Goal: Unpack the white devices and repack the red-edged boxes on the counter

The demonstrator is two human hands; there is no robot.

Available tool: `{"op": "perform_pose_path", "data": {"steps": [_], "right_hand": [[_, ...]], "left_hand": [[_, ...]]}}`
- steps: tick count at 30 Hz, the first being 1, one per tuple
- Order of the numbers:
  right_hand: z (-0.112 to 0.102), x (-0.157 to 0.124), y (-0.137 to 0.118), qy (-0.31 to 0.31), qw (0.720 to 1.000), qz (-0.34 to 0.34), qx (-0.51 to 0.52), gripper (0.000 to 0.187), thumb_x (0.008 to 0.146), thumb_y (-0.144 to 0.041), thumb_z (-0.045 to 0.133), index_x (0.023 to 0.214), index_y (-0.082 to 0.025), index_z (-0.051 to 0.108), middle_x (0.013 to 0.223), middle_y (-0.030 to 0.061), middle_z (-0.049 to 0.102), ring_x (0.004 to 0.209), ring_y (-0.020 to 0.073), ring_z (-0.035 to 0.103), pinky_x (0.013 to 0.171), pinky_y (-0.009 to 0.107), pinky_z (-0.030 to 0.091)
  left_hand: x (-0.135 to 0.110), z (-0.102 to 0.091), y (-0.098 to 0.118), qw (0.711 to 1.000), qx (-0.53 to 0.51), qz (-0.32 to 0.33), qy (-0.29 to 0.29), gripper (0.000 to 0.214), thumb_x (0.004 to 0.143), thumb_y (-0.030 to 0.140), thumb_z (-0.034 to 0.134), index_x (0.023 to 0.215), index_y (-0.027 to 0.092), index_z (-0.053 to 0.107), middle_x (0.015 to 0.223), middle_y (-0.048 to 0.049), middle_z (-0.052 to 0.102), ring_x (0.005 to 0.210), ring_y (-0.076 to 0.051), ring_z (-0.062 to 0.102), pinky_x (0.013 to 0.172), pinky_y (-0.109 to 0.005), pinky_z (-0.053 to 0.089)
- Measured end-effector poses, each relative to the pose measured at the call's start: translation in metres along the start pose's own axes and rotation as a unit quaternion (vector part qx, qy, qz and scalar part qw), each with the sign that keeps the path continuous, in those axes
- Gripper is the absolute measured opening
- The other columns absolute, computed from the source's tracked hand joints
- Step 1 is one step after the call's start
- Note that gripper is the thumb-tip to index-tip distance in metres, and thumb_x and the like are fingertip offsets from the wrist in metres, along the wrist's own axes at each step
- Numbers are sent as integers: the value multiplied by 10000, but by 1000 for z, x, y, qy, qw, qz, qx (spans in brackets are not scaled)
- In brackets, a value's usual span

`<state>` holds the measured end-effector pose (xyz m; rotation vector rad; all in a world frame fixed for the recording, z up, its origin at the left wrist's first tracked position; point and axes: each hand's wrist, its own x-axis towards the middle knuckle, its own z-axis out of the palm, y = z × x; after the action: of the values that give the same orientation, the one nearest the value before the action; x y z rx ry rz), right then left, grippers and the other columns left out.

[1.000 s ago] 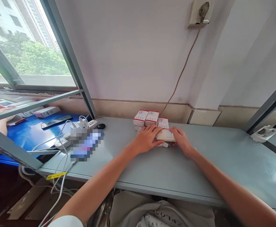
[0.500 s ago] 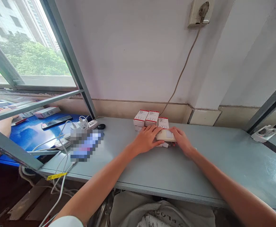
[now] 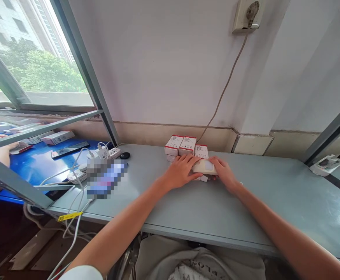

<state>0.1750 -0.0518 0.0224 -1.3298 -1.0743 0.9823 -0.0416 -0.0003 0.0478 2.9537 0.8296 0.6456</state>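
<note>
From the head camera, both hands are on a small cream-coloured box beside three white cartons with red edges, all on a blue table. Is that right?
Not quite: the head view shows the table is grey, not blue. The blue surface lies off to the left. The rest stands: the left hand and right hand are on the cream-coloured box, beside the three white cartons.

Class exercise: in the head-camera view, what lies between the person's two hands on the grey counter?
In the head view, a flat cream-coloured item lies between the left hand and the right hand, with both hands against it. White boxes with red trim stand just beyond it.
</note>
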Motion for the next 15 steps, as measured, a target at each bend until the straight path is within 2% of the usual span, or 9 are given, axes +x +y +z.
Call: {"op": "perform_pose_path", "data": {"steps": [10, 15], "right_hand": [[-2, 1, 3, 5, 1000, 3, -1, 403, 836, -624, 670, 877, -223, 667, 708, -1, 629, 570, 161, 532, 456, 283, 398], [-5, 2, 7, -2, 1000, 6, -2, 389, 875, -609, 661, 885, -220, 670, 701, -16, 605, 558, 143, 507, 458, 274, 396]], "left_hand": [[0, 0, 0, 1000, -10, -3, 0, 573, 1083, 630, 555, 1550, 299, 517, 1386, -108, 662, 1277, -333, 628, 1070, -502, 516], [0, 1, -1, 1000, -9, -4, -6, 586, 1077, 622, 578, 1548, 277, 519, 1399, -113, 657, 1297, -334, 612, 1094, -497, 499]]}}
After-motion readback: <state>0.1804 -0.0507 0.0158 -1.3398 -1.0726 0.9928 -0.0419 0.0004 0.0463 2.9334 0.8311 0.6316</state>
